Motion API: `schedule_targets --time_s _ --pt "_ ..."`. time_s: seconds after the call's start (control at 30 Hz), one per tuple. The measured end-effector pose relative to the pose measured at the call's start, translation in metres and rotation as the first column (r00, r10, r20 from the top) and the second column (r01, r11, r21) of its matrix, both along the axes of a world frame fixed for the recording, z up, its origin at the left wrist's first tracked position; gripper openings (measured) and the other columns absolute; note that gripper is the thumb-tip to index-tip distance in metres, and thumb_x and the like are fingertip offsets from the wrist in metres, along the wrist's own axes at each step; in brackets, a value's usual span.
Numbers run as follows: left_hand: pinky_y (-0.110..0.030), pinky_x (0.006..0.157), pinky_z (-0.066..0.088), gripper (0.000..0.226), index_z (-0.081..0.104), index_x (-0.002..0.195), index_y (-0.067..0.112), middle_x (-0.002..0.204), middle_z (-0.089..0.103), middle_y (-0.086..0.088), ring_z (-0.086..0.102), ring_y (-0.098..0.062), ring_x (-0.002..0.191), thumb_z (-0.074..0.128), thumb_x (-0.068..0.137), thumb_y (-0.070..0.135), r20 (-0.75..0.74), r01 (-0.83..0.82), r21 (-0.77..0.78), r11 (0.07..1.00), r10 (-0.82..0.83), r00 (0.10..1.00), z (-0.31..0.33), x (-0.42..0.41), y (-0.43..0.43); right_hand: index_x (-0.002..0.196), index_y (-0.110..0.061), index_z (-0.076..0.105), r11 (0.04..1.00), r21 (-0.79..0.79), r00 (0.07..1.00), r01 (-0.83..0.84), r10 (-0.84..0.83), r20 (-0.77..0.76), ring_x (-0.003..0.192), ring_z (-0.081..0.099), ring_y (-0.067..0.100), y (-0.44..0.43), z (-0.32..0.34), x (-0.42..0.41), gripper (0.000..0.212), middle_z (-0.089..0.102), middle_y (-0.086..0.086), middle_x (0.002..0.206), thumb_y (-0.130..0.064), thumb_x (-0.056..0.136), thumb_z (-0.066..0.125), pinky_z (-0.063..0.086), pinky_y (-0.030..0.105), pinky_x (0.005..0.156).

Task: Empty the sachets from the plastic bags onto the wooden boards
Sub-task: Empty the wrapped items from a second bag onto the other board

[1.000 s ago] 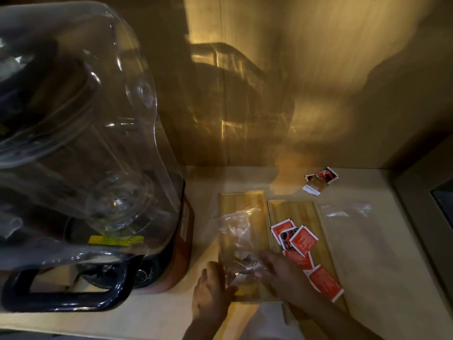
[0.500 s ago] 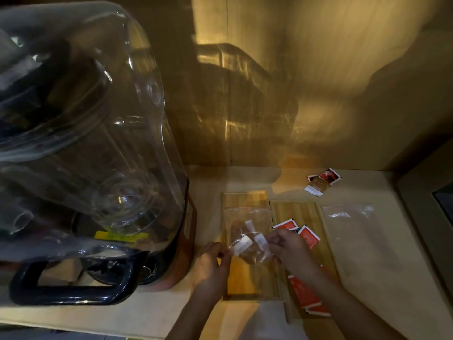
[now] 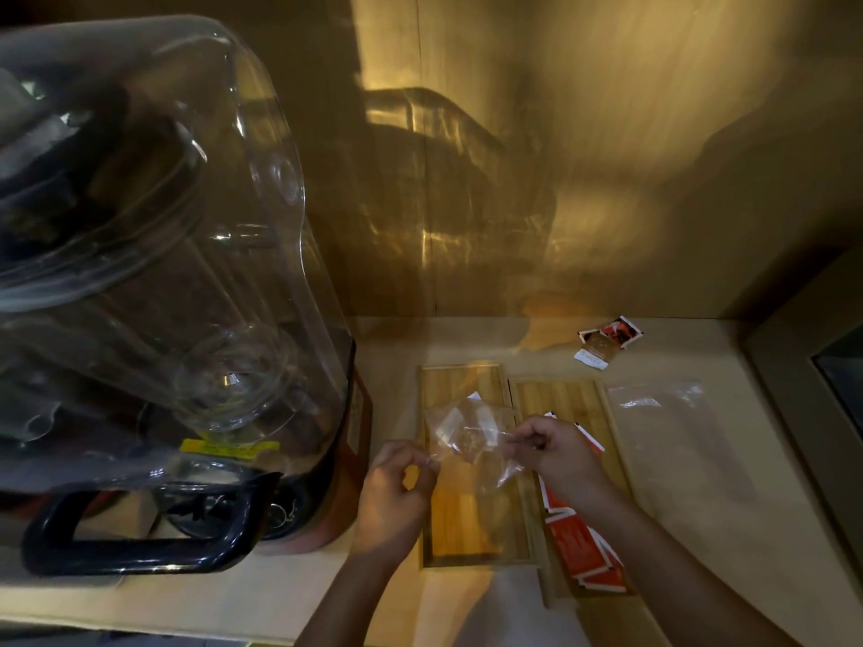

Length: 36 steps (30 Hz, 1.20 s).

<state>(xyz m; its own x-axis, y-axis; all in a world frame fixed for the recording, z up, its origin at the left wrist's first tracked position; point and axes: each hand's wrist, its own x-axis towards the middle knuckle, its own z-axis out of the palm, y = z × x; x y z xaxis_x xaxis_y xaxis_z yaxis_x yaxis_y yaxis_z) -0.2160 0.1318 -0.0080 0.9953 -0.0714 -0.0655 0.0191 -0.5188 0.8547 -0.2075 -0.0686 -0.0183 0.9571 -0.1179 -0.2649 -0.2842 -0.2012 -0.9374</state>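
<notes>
A thin, crinkled clear plastic bag hangs stretched between the person's two hands above the left wooden board, a long rectangular slatted tray with a raised rim. The left hand pinches the bag's near-left corner between thumb and fingertips; the right hand pinches its right edge the same way. Pale sachets show through the film, their print too blurred to read. The right wooden board lies just beside the left one and carries flat red sachets with white edges, heaped at its near end; any lettering on them is illegible. A second clear bag lies flat on the pale counter to the right. A few loose sachets sit farther back. At left stands a large glossy transparent blender jar with a yellow label that cannot be read.
</notes>
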Motion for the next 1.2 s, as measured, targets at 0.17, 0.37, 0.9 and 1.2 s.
schedule_targets --time_s 0.17,0.37,0.9,1.2 --pt "-0.008 0.086 0.038 0.013 0.066 0.080 0.003 0.106 0.059 0.007 0.051 0.005 0.103 0.060 0.087 0.011 -0.030 0.000 -0.167 0.986 -0.005 1.000 0.008 0.000 -0.003 0.059 -0.017 0.058 0.992 0.123 0.999 0.041 -0.042 0.009 0.094 0.060 0.020 0.003 0.012 -0.001 0.028 0.065 0.005 0.104 0.003 0.076 0.067 0.047 0.040 0.089" --pt "-0.013 0.069 0.051 0.017 0.061 0.077 0.007 0.084 0.070 0.005 0.066 -0.002 0.080 0.055 0.088 0.018 -0.100 -0.019 -0.462 0.887 -0.031 0.994 0.025 0.012 -0.003 0.066 -0.016 0.056 0.988 0.152 1.000 -0.006 0.002 0.026 0.078 0.063 0.012 0.005 0.036 0.008 0.021 0.067 -0.004 0.082 -0.005 0.084 0.059 0.049 0.023 0.068" --pt "-0.029 0.072 0.053 0.021 0.063 0.082 0.008 0.088 0.068 -0.018 0.065 -0.024 0.080 0.054 0.090 0.025 0.014 -0.044 -0.398 0.916 0.054 0.998 0.052 0.036 -0.010 0.071 -0.013 0.051 0.978 0.208 0.987 0.006 -0.038 0.154 0.053 0.060 0.000 0.009 0.069 0.024 0.020 0.060 0.001 0.064 -0.003 0.088 0.052 0.049 0.015 0.055" --pt "-0.043 0.076 0.053 0.025 0.061 0.083 0.006 0.088 0.065 -0.021 0.063 -0.033 0.083 0.052 0.090 0.029 0.110 0.018 -0.384 0.923 0.026 0.994 0.082 0.035 -0.017 0.069 -0.018 0.054 0.977 0.214 0.978 -0.012 -0.033 0.207 0.069 0.067 0.008 0.002 0.085 0.023 0.024 0.072 -0.005 0.064 -0.007 0.090 0.050 0.053 0.021 0.064"
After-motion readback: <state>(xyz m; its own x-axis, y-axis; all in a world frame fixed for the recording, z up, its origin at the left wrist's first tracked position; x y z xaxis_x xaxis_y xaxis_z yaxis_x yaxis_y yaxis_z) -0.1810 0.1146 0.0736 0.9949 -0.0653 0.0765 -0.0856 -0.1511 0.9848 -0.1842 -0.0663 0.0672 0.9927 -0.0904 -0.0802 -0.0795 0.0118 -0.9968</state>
